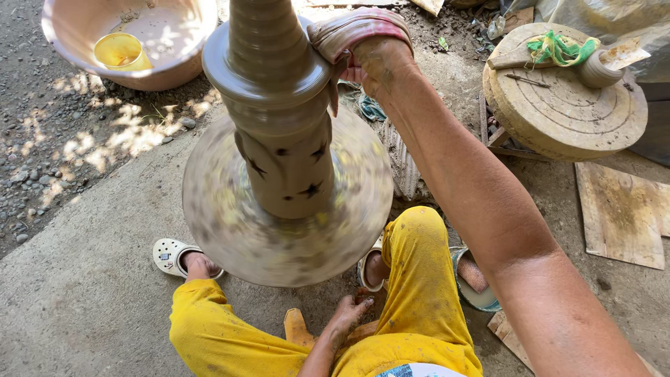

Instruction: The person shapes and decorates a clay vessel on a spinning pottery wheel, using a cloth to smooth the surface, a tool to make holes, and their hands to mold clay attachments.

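Note:
A tall grey-brown clay piece (279, 105) with a wide flange and star-shaped cut-outs stands on a blurred, spinning round wheel (223, 223). My right hand (370, 66) reaches over from the right and presses a wet pinkish cloth (356, 28) against the flange's edge. My left hand (347, 315) rests low between my yellow-trousered legs, next to a wooden block (296, 327). Its fingers are spread and hold nothing. My feet in white clogs (167, 253) sit at the wheel's near edge.
A pink basin (70, 42) with muddy water and a yellow cup (122, 50) stands at the top left on gravel. At the right is a second round disc (565, 119) carrying tools and green string (558, 47). A wooden board (621, 216) lies on the concrete below it.

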